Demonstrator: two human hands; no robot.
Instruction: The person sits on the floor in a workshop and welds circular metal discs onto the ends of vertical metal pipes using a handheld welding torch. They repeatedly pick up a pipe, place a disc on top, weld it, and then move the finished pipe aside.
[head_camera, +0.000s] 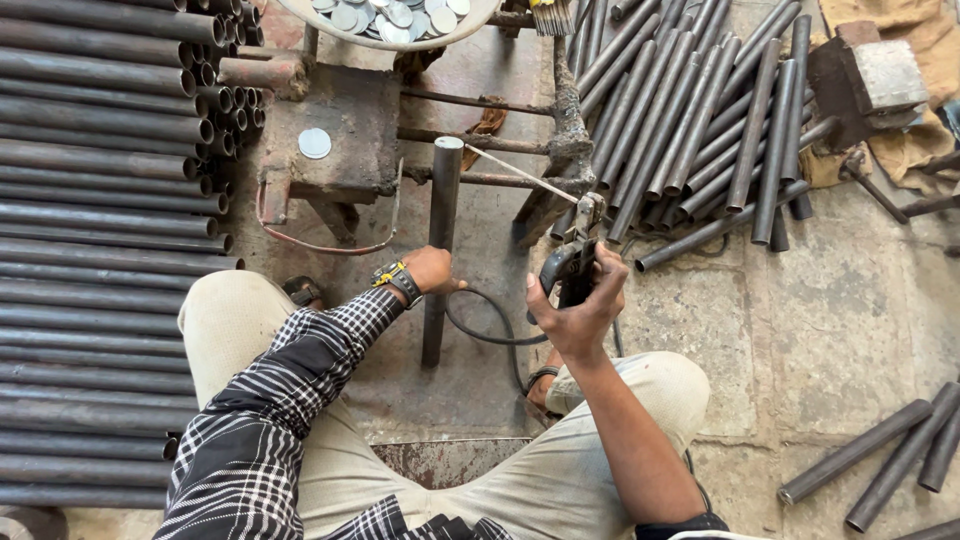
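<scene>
Pipes (100, 250) lie stacked in a big bank beyond the left hand (432, 270), and a second heap of pipes (690, 120) fans out past the right hand (580, 305). Between the hands one pipe (440, 250) leans on a rusty rack (500, 140); the left hand grips it at mid-length. The right hand is closed around a welding holder (572, 265) whose rod (520, 173) reaches toward the pipe's top end. A loose metal disc (314, 143) rests on a stand beyond the left hand. No arc shows, so the capping weld seems not yet struck.
</scene>
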